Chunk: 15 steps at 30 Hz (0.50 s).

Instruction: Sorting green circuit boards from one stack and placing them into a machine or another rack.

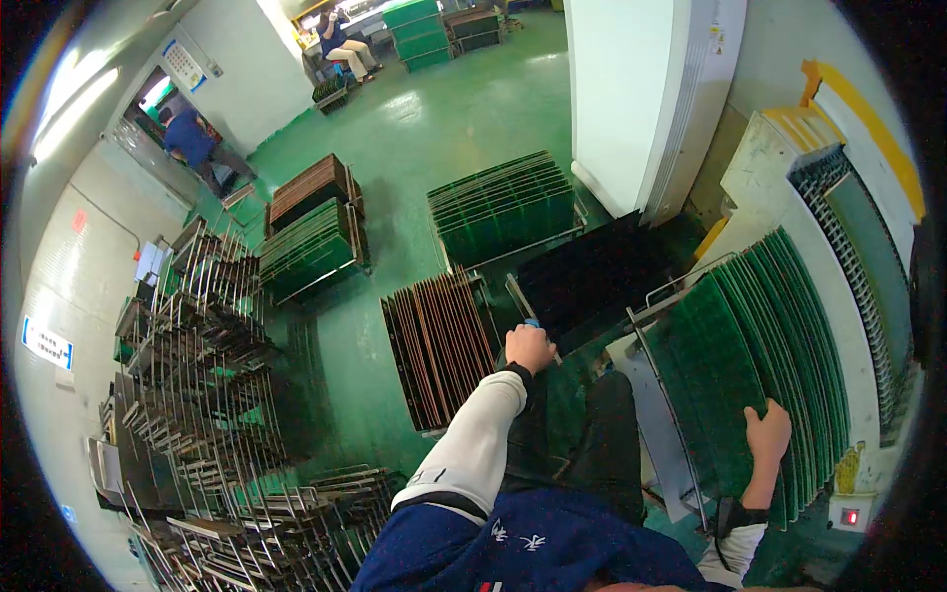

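My left hand is closed at the end bar of a low metal rack, its fingers curled over. A small blue thing shows at its fingertips; I cannot make out what it is. That rack holds a row of very dark panels. On the right, my right hand is at the edge of the front green panel, thumb against its face and the other fingers partly hidden. Many thin green panels stand upright behind it in a wire-framed rack.
Racks of brown-edged panels and green panels stand on the green floor. Empty wire racks are stacked at left. A machine is at right. One person bends at far left; another sits at the back.
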Each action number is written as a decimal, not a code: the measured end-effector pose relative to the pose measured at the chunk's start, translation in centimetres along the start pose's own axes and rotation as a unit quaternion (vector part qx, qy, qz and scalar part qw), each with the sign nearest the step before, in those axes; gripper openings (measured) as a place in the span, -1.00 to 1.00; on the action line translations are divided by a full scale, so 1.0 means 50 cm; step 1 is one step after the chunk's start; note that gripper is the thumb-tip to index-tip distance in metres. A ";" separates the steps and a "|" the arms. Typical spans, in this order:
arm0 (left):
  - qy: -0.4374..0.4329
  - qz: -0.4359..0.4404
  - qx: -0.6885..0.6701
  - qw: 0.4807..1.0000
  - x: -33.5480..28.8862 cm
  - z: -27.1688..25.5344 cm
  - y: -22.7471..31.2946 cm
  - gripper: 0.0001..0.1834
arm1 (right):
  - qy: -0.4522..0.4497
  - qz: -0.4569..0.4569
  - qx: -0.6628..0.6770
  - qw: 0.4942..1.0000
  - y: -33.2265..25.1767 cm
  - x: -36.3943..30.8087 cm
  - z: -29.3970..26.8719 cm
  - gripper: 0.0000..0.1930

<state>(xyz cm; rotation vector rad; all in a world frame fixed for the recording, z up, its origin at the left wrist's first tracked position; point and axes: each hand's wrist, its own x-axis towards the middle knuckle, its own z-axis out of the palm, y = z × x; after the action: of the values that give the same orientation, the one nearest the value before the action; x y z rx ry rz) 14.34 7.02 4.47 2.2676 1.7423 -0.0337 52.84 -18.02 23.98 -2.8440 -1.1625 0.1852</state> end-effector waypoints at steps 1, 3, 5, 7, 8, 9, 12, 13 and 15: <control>-0.001 0.001 0.001 1.000 -0.001 -0.003 0.001 -0.62 | 0.001 0.000 -0.001 1.000 0.002 0.001 0.002 -0.42; -0.003 0.001 0.002 1.000 -0.002 -0.006 0.004 -0.62 | 0.000 0.004 -0.005 1.000 0.010 0.003 0.009 -0.41; 0.001 0.004 0.000 1.000 -0.002 -0.005 0.001 -0.62 | -0.002 0.007 -0.006 1.000 0.011 0.004 0.011 -0.40; 0.002 0.005 0.000 1.000 0.000 -0.004 0.000 -0.62 | -0.005 0.010 -0.006 1.000 0.005 0.003 0.006 -0.40; 0.003 0.006 0.001 1.000 0.000 -0.003 0.000 -0.62 | -0.014 0.016 -0.005 1.000 -0.002 0.000 -0.002 -0.39; 0.004 0.006 0.002 1.000 0.000 -0.003 -0.001 -0.62 | -0.024 0.022 -0.004 0.999 -0.006 -0.001 -0.006 -0.39; -0.003 0.005 -0.001 1.000 -0.001 -0.004 -0.001 -0.62 | -0.011 0.016 -0.007 1.000 0.001 0.000 0.002 -0.39; -0.004 0.005 -0.004 1.000 -0.001 -0.004 -0.001 -0.62 | -0.011 0.016 -0.007 1.000 0.004 0.000 0.006 -0.39; -0.005 0.004 -0.006 1.000 -0.001 -0.005 -0.001 -0.61 | 0.007 0.004 -0.008 1.000 0.009 0.001 0.011 -0.40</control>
<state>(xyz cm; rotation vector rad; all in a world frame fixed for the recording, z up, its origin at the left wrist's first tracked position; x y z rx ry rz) 14.24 7.03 4.69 2.2628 1.7238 -0.0319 53.10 -18.30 23.41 -2.8592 -1.1565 0.1580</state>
